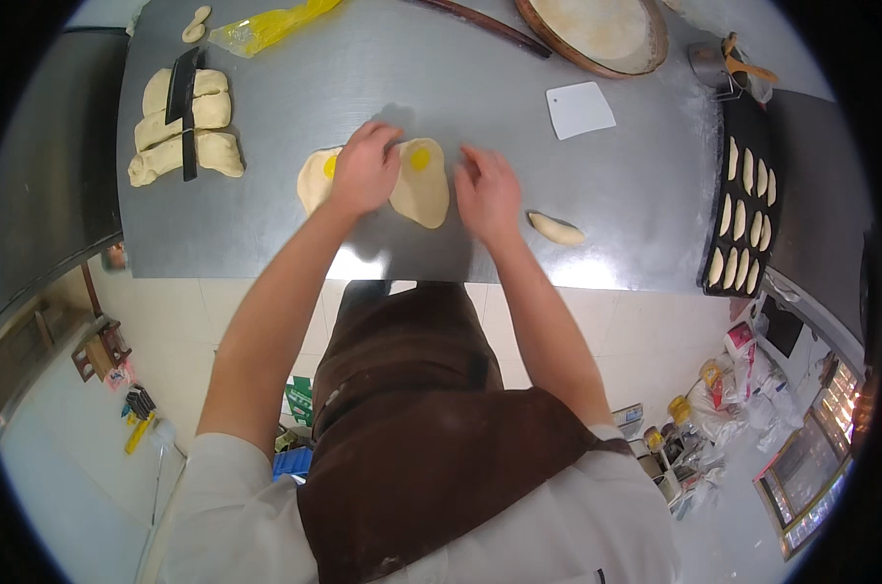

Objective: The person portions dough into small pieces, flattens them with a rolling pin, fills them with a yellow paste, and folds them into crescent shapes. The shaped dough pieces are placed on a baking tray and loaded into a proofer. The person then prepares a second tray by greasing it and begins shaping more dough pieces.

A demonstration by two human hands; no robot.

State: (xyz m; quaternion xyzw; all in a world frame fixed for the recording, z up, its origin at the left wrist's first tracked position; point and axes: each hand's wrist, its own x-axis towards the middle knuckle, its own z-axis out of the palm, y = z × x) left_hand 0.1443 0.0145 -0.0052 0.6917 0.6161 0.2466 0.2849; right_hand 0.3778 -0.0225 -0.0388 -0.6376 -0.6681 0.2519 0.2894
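Two flattened pieces of dough lie side by side on the steel table (266,241), each with a yellow spot of filling near its far end. My left hand (366,166) is over the gap between them, hiding part of the left dough piece (312,182); its fingers are curled, and whether it touches the dough is unclear. My right hand (489,191) is just right of the right dough piece (423,190), fingers bent and apart, holding nothing. A rolled, spindle-shaped dough piece (556,229) lies to the right of that hand.
Dough slabs (215,109) at the left have a black-handled cleaver (183,95) across them. A yellow plastic bag (266,31), a dark rod (492,28), a round pan of flour (601,29) and a white scraper (580,110) lie farther back. A black tray (712,219) with several shaped dough pieces stands right.
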